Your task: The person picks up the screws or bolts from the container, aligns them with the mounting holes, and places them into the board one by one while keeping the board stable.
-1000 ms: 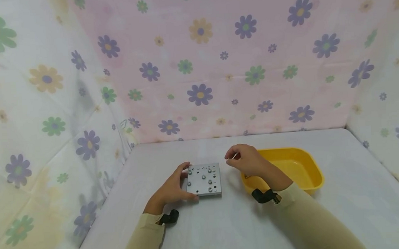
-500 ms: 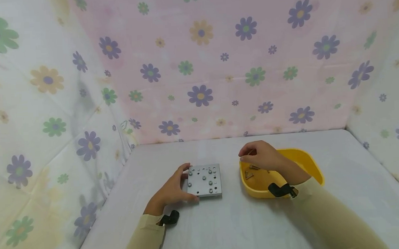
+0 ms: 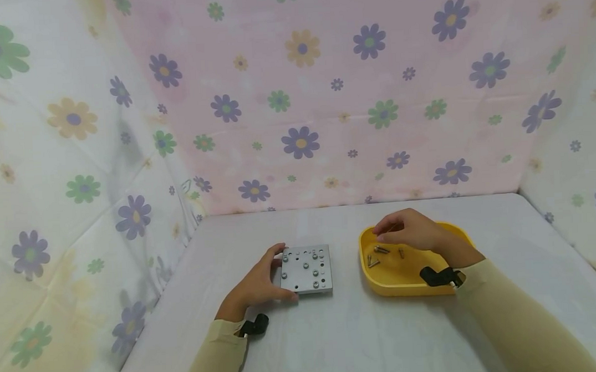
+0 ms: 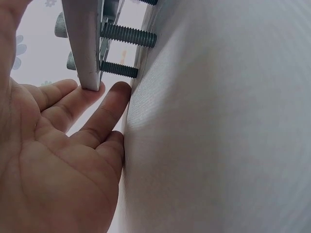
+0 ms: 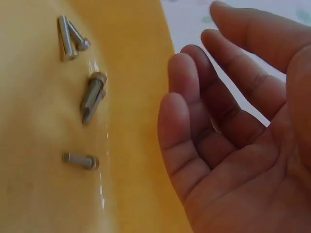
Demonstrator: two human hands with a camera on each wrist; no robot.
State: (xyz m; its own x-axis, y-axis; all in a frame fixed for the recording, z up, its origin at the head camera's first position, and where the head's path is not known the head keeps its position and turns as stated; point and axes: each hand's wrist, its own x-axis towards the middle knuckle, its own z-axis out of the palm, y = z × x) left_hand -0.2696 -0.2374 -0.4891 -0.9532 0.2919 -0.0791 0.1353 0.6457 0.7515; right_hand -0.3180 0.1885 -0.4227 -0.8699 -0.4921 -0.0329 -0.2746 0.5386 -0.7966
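Gripping a metal plate [image 3: 294, 270] by its left side, the left hand [image 3: 254, 282] sits left of centre in the lower frame, thumb at the near edge, fingers reaching to the far one. Bolt heads [image 3: 315, 257] dot the plate's face; the left-wrist view shows threaded shanks [image 4: 127, 35] jutting from its underside toward the worktop [image 3: 334, 340]. Right of centre, a yellow tray [image 3: 397, 290] holds loose bolts [image 5: 93, 92], and the right hand [image 3: 412, 231], over the tray's upper part, is the nearer hand to them. Its fingers are loosely bent, nothing visible between them and the thumb. Just below those fingers in the frame, apart from them, lie a V-shaped pair [image 3: 374, 263], then a slanting pair [image 3: 382, 250] pointing lower right, then a single bolt [image 3: 401, 253], long axis nearly upright in the frame
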